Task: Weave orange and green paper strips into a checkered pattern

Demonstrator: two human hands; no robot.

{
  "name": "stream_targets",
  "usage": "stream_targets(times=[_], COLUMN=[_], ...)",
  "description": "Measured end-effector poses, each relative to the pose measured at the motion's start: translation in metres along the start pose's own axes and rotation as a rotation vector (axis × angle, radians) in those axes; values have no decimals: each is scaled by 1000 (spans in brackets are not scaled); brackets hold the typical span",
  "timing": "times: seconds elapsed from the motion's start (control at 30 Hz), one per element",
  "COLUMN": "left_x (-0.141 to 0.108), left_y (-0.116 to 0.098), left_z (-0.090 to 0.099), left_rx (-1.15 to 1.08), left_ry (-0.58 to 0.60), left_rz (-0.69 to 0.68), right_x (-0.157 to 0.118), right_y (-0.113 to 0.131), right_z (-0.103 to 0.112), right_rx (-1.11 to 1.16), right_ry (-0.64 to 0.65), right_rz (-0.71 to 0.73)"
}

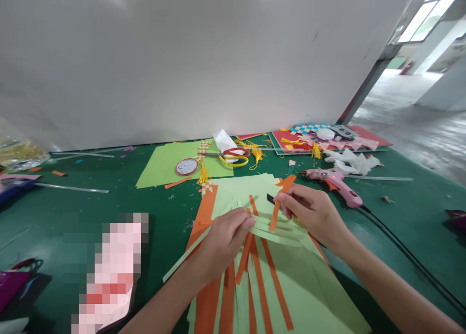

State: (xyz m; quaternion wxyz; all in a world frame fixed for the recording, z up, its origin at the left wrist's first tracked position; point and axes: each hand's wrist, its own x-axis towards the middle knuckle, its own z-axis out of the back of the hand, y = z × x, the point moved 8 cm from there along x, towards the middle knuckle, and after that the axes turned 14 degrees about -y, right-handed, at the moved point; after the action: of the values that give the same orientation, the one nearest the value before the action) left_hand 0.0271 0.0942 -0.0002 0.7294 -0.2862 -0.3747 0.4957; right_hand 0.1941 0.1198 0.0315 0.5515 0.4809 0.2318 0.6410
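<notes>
Orange paper strips point(276, 280) and pale green strips point(282, 237) cross one another over light green sheets point(320, 285) at the front middle. My left hand point(227, 234) is closed in a pinch on the crossed strips, thumb near their upper edge. To its right, my right hand point(304, 203) pinches a short orange strip point(275, 215), which hangs slanting over the green strips. A small dark blade-like piece point(270, 198) sticks out beside the right fingertips; its other end is hidden by the hand.
Scissors point(236, 162) lie behind the sheets, near a round tin point(187, 166) and yellow tassels point(203, 173). A pink glue gun point(340, 184) with a black cord rests at right. A blurred pink phone-like object point(112, 275) is at front left. A white wall point(182, 67) stands behind.
</notes>
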Motion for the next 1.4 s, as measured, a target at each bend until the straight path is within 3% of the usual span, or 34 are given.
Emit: stream_targets(times=[0.33, 1.4], left_x=[2, 0], left_y=[-1, -1], left_z=[0, 1], left_rx=[-4, 1], left_ry=[5, -2], left_rz=[-2, -18], right_x=[0, -5], right_y=[-4, -1], right_z=[4, -8], right_rx=[19, -49], right_ry=[-25, 19], right_rz=[-55, 29])
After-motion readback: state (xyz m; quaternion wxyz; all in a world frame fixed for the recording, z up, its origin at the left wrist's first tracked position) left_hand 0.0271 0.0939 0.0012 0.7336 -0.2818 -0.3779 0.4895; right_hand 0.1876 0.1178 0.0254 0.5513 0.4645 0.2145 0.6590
